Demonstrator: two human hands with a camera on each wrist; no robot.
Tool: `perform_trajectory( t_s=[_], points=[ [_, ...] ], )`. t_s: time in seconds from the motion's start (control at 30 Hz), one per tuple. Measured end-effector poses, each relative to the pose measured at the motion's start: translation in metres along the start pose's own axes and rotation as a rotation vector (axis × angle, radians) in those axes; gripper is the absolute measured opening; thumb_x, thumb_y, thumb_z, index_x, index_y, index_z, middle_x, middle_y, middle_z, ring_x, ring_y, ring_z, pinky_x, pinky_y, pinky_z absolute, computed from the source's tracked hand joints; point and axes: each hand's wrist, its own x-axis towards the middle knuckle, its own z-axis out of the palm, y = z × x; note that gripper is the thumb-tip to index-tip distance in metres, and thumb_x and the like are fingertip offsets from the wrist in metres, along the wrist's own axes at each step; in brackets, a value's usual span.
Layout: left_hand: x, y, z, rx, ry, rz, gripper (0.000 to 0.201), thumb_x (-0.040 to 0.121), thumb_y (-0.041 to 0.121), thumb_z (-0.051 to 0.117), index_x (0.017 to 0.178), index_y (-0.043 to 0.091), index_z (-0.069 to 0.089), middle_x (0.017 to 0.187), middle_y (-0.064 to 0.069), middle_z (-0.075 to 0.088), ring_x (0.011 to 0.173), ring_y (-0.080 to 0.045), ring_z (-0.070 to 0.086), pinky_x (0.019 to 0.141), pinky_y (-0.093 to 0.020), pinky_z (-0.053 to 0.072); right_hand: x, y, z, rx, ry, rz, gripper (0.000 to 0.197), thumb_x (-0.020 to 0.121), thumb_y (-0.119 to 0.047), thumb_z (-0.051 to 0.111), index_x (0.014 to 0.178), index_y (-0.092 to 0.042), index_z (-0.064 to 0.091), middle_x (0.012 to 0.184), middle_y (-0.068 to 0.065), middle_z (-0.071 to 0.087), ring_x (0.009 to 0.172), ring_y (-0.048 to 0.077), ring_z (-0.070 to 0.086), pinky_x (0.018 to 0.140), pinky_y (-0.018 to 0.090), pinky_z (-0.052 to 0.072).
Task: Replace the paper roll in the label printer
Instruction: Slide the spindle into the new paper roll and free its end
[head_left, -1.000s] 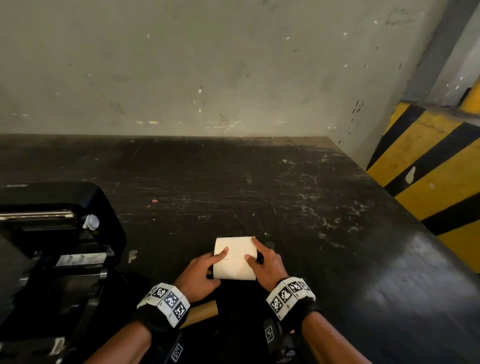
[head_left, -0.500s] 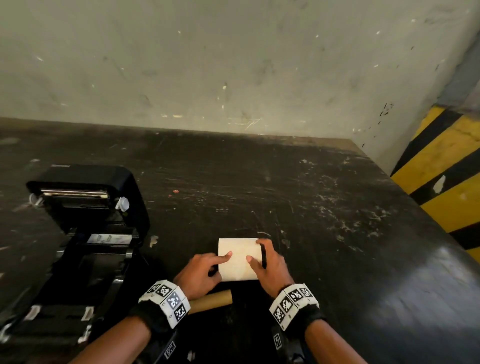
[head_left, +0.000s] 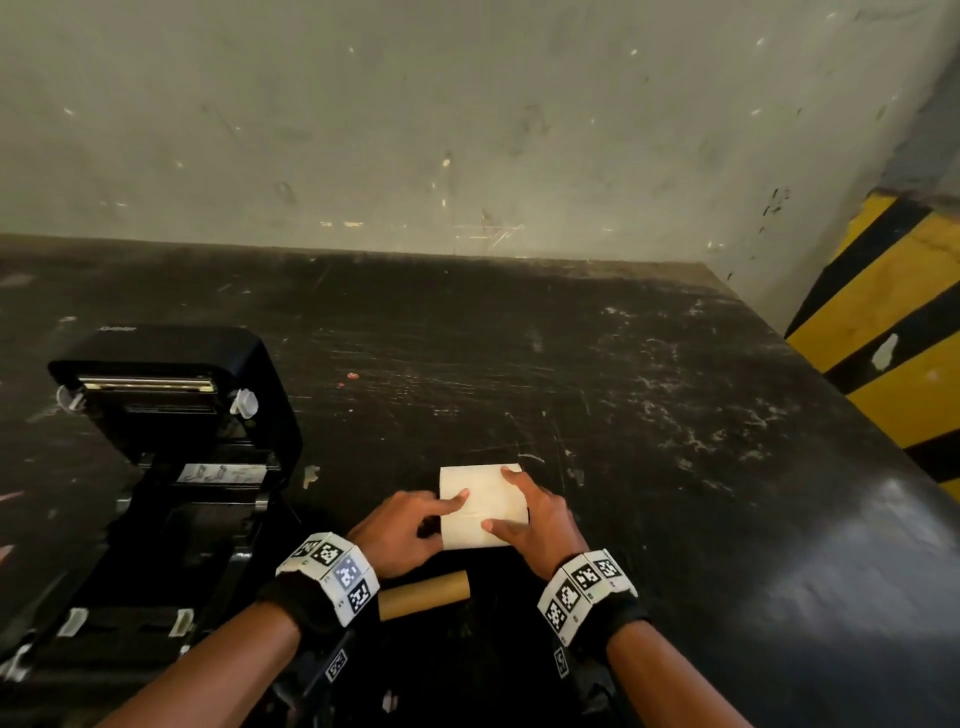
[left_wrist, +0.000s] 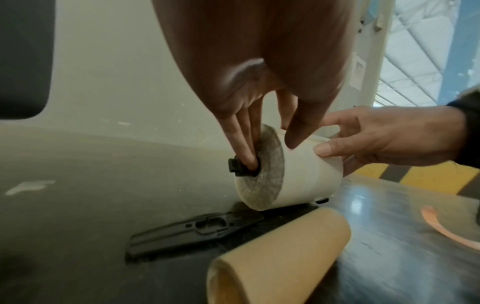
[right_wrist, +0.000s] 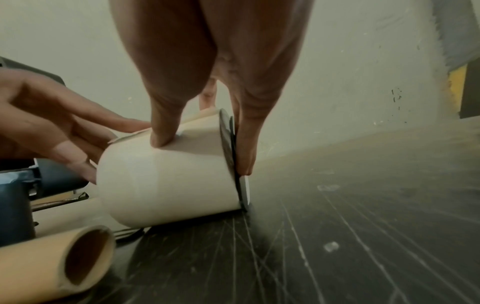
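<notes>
The paper roll lies on its side on the dark, scratched table, near the person's edge and well to the right of the label printer. It is cream-white, and both hands hold it from opposite ends.

The left hand grips the roll's left end. In the left wrist view its fingers reach down over the grey end face to a black spindle tip that pokes out of the core, and its thumb lies on the curved paper surface. The right hand clamps the right end: the thumb presses on top of the paper, and the other fingers run down along a thin dark disc that sits flat against that end face. Whether this disc belongs to the spindle is hard to tell from the blurred right wrist view.

Just in front of the roll, closer to the person, lies a brown cardboard core, hollow and bare of paper, on its side between the two wrists. Beside it, in the left wrist view, a flat black plastic part lies on the table under the roll's left end.

The printer stands with its lid swung up and back, and its paper bay is exposed. Behind the table rises a pale, scuffed wall, and at the right stands a yellow-and-black striped barrier.
</notes>
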Motion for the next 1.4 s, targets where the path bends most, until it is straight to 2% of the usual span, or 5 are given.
perform_trajectory(
  t_s=[0.2,0.33,0.57,1.03,1.4],
  points=[
    [-0.001,0.007,-0.006,0.026,-0.025,-0.021,0.056,0.084,0.016,0.057,0.133,0.039,0.041,0.110,0.001,0.058,0.099,-0.012,0.057,0.091,-0.033,0.049,0.004,0.000,-0.002,-0.001,-0.026,0.013,0.068,0.078,-0.040,0.070,0.135,-0.037,0.032,0.130,0.009,0.051,0.116,0.025,0.051,0.097,0.038,0.045],
    [-0.009,-0.007,-0.021,-0.107,0.162,-0.126,0.048,0.081,0.004,0.058,0.121,0.030,0.057,0.101,-0.002,0.068,0.080,-0.007,0.064,0.079,-0.025,0.054,0.004,-0.001,-0.004,-0.009,-0.022,-0.002,0.066,0.079,-0.040,0.068,0.135,-0.034,0.033,0.130,0.011,0.051,0.116,0.026,0.051,0.098,0.040,0.044],
    [-0.027,-0.021,-0.014,0.408,-0.152,-0.347,0.038,0.078,0.017,0.060,0.115,0.029,0.060,0.119,-0.003,0.062,0.107,-0.023,0.061,0.089,-0.033,0.051,0.003,-0.004,-0.005,-0.007,-0.032,0.011,0.066,0.081,-0.039,0.067,0.137,-0.031,0.032,0.137,0.012,0.045,0.123,0.027,0.045,0.101,0.041,0.040],
    [-0.009,-0.034,0.004,0.524,-0.131,-0.288,0.040,0.080,0.030,0.067,0.116,0.015,0.057,0.124,-0.008,0.050,0.118,-0.026,0.044,0.095,-0.037,0.041,0.003,-0.009,-0.008,-0.047,-0.040,0.034,0.069,0.081,-0.044,0.066,0.139,-0.032,0.030,0.140,0.013,0.043,0.127,0.028,0.042,0.103,0.042,0.039],
    [-0.002,-0.039,-0.012,-0.002,0.215,-0.454,0.040,0.067,0.014,0.078,0.061,0.030,0.043,0.068,0.007,0.054,0.071,-0.017,0.059,0.066,-0.031,0.049,0.007,-0.011,-0.012,-0.041,-0.070,0.048,0.070,0.082,-0.044,0.065,0.140,-0.032,0.028,0.142,0.012,0.039,0.128,0.027,0.040,0.103,0.042,0.038]
  ],
)
